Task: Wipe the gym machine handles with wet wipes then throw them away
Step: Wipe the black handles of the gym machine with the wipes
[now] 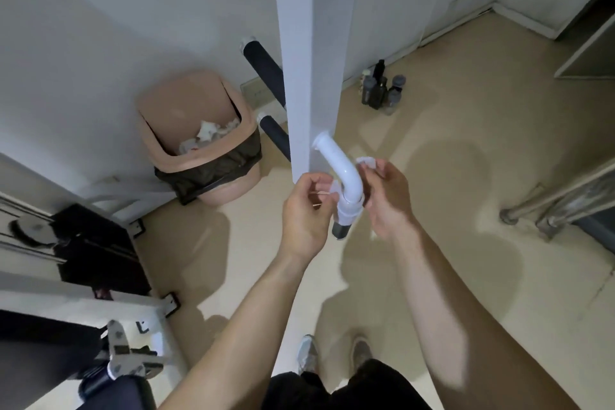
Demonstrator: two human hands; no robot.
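Observation:
A curved white handle [342, 173] with a dark grip end [340, 230] juts from the white upright post [307, 76] of the gym machine. A thin white wet wipe [366, 161] is stretched around the handle's lower part. My left hand [304, 213] pinches one end of the wipe to the left of the handle. On the other side my right hand [387, 196] pinches the opposite end. Two black padded handles [263, 68] stick out to the left of the post, behind it.
A pink bin [196, 143] with a dark liner and crumpled wipes inside stands on the floor to the left of the post. Several dark bottles [382, 90] stand by the wall. Machine frame and weight stack [83, 243] fill the lower left. A metal rail base [549, 206] is at right.

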